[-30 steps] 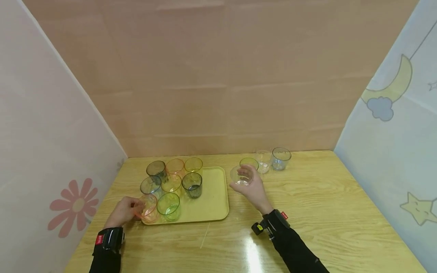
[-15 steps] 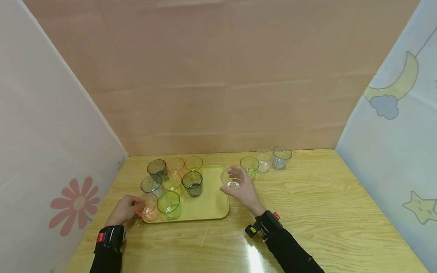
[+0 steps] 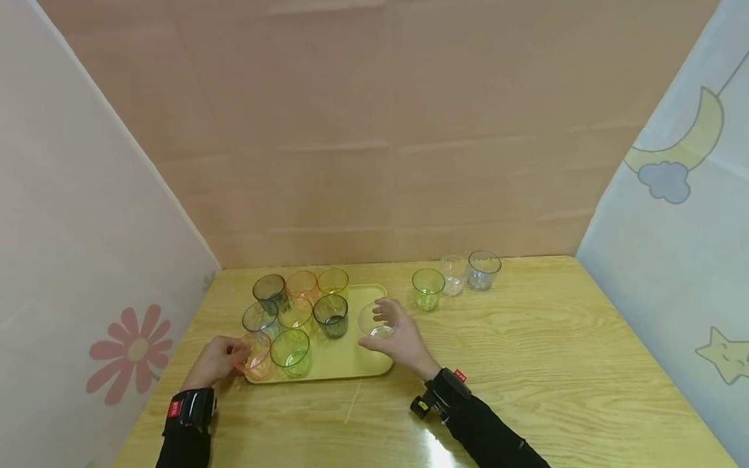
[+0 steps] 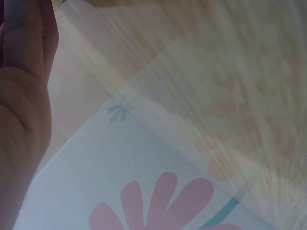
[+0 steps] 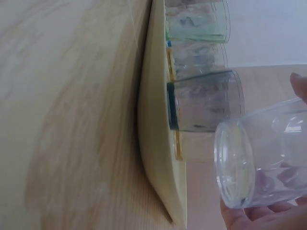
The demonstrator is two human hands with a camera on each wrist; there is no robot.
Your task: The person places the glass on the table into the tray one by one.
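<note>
My right hand (image 3: 399,338) holds a clear glass (image 3: 376,322), thumb and fingers around its side, above the right part of the yellow tray (image 3: 365,364). In the right wrist view that clear glass (image 5: 268,158) is apart from the tray, near a dark grey glass (image 5: 204,103). At the tray's left edge, my left hand (image 3: 213,361) is beside an orange-pink glass (image 3: 255,357), its fingertips partly seen through it. Whether they grip the glass or the tray's edge is hidden. The left wrist view shows only part of the left hand (image 4: 24,105).
Several coloured glasses stand on the tray's left side, among them a green glass (image 3: 290,354) and a dark grey glass (image 3: 331,316). Behind and right are a green glass (image 3: 428,289), a clear glass (image 3: 453,276) and a bluish glass (image 3: 483,271). A paper wall (image 3: 386,130) borders the back.
My right hand has carried the clear glass leftward and a little toward me, from beside the green glass to over the tray. The left hand stays in place.
</note>
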